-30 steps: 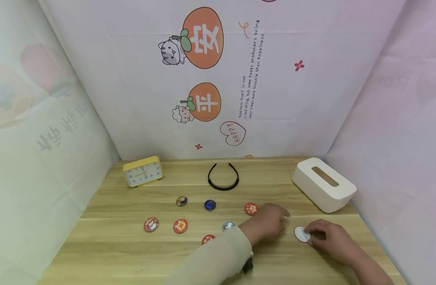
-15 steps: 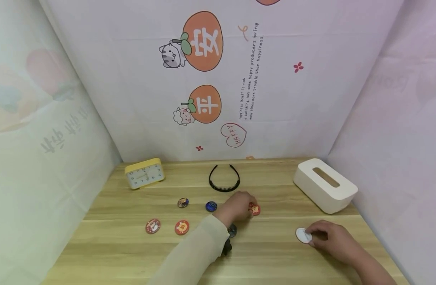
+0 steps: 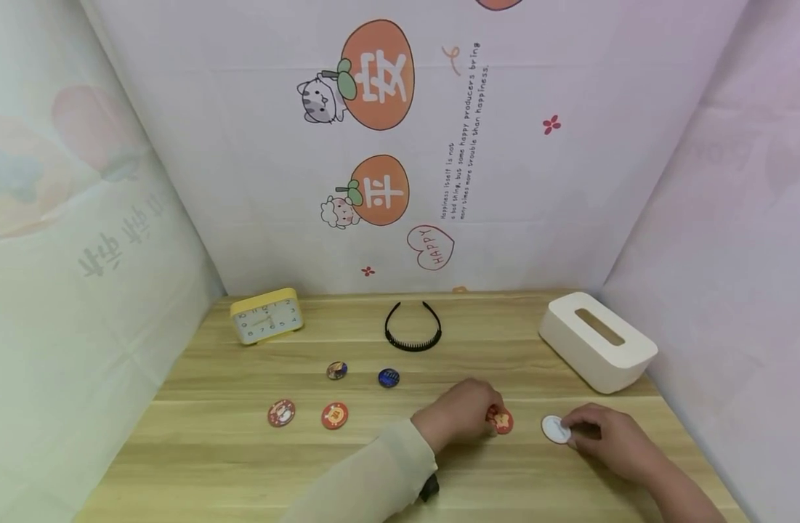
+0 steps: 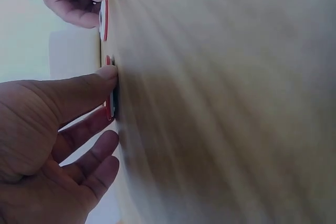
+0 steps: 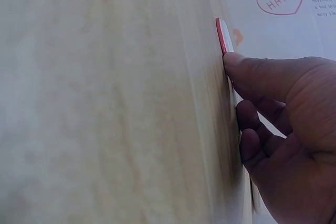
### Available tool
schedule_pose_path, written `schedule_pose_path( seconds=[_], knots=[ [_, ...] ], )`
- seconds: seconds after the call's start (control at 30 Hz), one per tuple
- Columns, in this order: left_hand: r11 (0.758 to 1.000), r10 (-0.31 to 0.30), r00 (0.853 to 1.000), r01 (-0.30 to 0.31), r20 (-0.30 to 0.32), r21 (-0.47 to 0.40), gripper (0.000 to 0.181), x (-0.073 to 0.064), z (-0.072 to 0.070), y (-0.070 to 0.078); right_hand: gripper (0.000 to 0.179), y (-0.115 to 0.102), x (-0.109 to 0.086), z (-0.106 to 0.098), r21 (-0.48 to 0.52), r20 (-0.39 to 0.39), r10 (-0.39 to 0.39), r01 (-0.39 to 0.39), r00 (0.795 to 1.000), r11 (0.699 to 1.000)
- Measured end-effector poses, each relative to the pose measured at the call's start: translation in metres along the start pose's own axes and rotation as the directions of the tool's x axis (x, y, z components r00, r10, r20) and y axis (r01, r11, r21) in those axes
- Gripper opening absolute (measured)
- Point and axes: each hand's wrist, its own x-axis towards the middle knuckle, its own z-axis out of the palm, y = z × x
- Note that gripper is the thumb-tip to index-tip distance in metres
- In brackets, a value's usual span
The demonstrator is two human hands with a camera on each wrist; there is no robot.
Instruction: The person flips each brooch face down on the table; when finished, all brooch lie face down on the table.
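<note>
My left hand (image 3: 461, 414) pinches a round red badge (image 3: 504, 420) by its edge, low over the wooden table. In the left wrist view the thumb lies across that badge's red rim (image 4: 109, 111), with a darker edge visible beneath it. Just to the right, my right hand (image 3: 612, 439) pinches a round badge, white side up (image 3: 555, 429). Its red rim (image 5: 220, 38) shows in the right wrist view. Left of the hands lie a blue badge (image 3: 389, 378), a dark picture badge (image 3: 337, 370) and two red badges, one with a bear-like print (image 3: 335, 415) and one with a white figure (image 3: 281, 412).
A yellow alarm clock (image 3: 267, 317) stands at the back left. A black toothed headband (image 3: 413, 340) lies at the back middle. At the back right sits a white tissue box (image 3: 599, 341). Printed cloth walls (image 3: 504, 240) enclose the wooden table (image 3: 197, 450).
My left hand went left to the red badge, gripped it, and brought it right and nearer, beside the white one. The left forearm now covers the spot of two badges seen earlier. My right hand stays put.
</note>
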Motion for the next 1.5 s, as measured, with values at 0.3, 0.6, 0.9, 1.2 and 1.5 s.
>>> schedule_pose_path(
  seconds=[0.3,0.6,0.9,1.2,1.5],
  knots=[
    [1.000,-0.011,1.000,0.011,-0.012,0.012,0.013,-0.004,0.000,0.003,0.028,-0.006,0.005,0.002,-0.004,-0.026,-0.005,0.005,1.000,1.000],
    [0.998,0.058,0.998,-0.058,0.008,0.017,0.010,-0.004,0.000,0.015,0.032,-0.038,0.022,0.019,0.020,-0.032,-0.154,0.155,0.988,0.988],
    [0.999,0.045,0.999,-0.045,0.014,-0.032,0.015,-0.003,0.004,0.017,0.017,-0.043,0.029,0.024,0.052,0.044,-0.184,0.182,0.982,0.982],
    [0.998,0.061,0.995,-0.058,-0.076,0.033,0.018,-0.004,-0.002,0.018,0.020,-0.045,0.026,0.023,0.021,-0.062,-0.145,0.146,0.988,0.989],
    [0.998,0.015,0.995,-0.009,-0.103,0.062,0.018,-0.001,0.001,0.026,0.019,-0.055,0.029,0.024,0.057,-0.021,-0.027,0.029,0.999,0.998]
  ],
)
